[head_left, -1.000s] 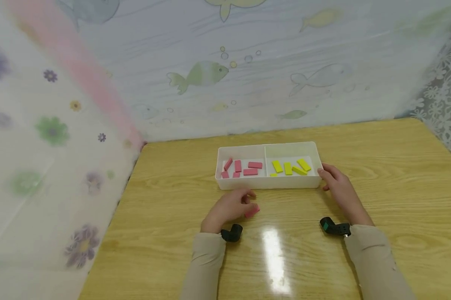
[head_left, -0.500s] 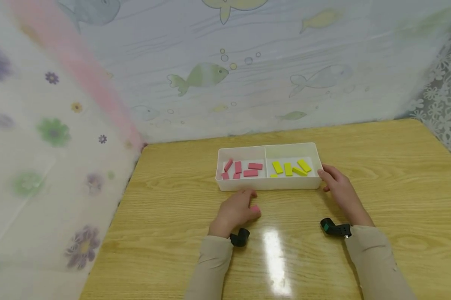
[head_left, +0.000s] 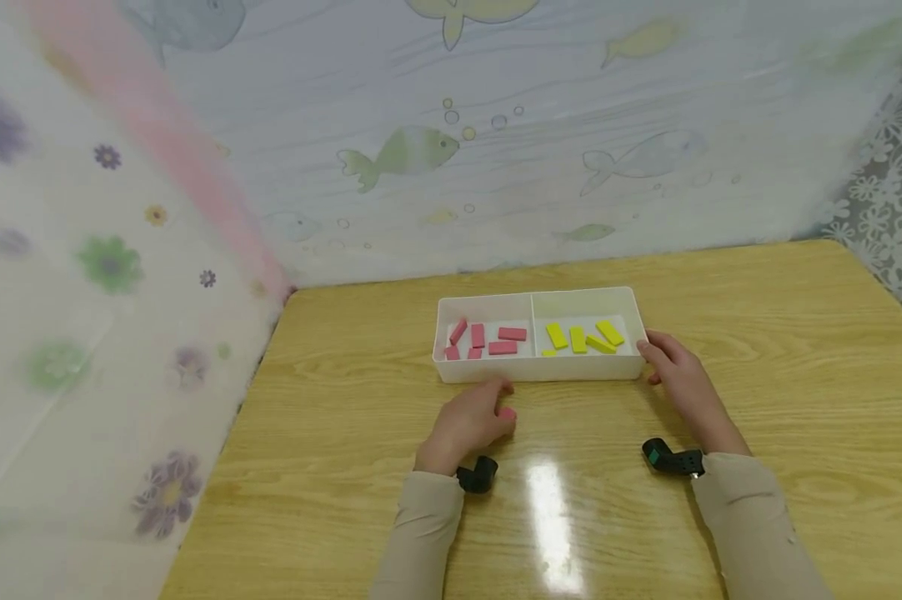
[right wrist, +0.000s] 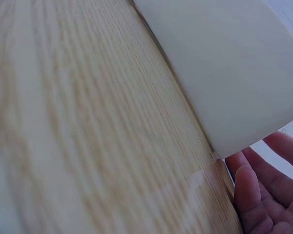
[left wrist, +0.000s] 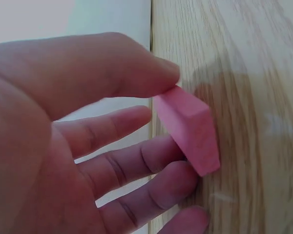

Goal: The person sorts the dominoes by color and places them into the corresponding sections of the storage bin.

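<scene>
My left hand [head_left: 472, 421] pinches a small pink block [left wrist: 190, 122], just in front of the white box. In the left wrist view the thumb presses one end of the block, with fingers behind it, and the block stands tilted close over the wood. A white two-part box [head_left: 541, 368] holds several pink blocks [head_left: 503, 348] in its left compartment and several yellow blocks [head_left: 578, 339] in its right one. At the right end of the box, my right hand [head_left: 679, 375] rests its fingertips against the outside near the front corner. The right wrist view shows its thumb [right wrist: 248, 187] beside that corner.
The wooden table [head_left: 331, 433] reaches back to a wall sheet [head_left: 511, 200] printed with fish. On the left stands a sheet with flowers [head_left: 113, 333]. Each wrist wears a black camera, the left one [head_left: 478, 475] and the right one [head_left: 672, 458].
One second ago the pink block lay low under the left hand's fingertips on the table. The left hand has shifted slightly right and turned, with the block pinched. The right hand has stayed at the box.
</scene>
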A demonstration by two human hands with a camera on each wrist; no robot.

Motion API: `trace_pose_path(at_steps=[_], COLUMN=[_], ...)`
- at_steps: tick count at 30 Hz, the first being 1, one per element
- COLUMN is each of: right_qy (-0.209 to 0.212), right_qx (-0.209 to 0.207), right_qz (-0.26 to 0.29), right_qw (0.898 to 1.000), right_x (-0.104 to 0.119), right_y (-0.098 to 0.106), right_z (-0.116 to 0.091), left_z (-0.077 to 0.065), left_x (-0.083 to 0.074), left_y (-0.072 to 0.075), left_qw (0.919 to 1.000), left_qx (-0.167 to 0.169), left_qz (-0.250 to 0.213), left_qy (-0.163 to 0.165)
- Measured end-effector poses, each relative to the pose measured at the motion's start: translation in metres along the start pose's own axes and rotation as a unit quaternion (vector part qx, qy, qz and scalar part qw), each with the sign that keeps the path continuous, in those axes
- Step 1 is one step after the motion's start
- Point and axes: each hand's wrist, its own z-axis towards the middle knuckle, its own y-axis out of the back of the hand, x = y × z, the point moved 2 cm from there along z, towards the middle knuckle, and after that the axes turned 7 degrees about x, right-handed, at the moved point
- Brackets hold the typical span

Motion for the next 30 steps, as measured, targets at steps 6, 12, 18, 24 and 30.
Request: trace_pose_path(at_steps=[6, 12, 18, 24, 30], right_qy=[0.003, 0.002, 0.0, 0.002, 0.001], right_qx=[0.001, -0.001, -0.002, 0.002, 0.003], right_qz=[0.001, -0.002, -0.003, 0.001, 0.001], right_qw=[1.0, 1.0, 1.0, 1.0, 1.0], right_x=[-0.0015, -0.0013, -0.0018, -0.0015, -0.0009], right_y=[-0.0007, -0.001, -0.0007, -0.001, -0.0016], right_z=[0.0007, 0.0008, 0.0005, 0.0004, 0.0004], left_z=[-0.0021, 0.0001, 0.0014, 0.0009, 0.0008], left_x=[0.0008, 0.003, 0.003, 0.0029, 0.0029], left_y=[0.0013, -0.0002, -0.0017, -0.0008, -0.0002], left_qw=[0.9998, 0.9996, 0.9996, 0.9995, 0.9994], left_qx=[-0.005, -0.012, -0.014, -0.019, -0.022], left_qz=[-0.019, -0.019, -0.017, -0.02, -0.021], left_qy=[-0.002, -0.02, -0.019, -0.018, -0.018])
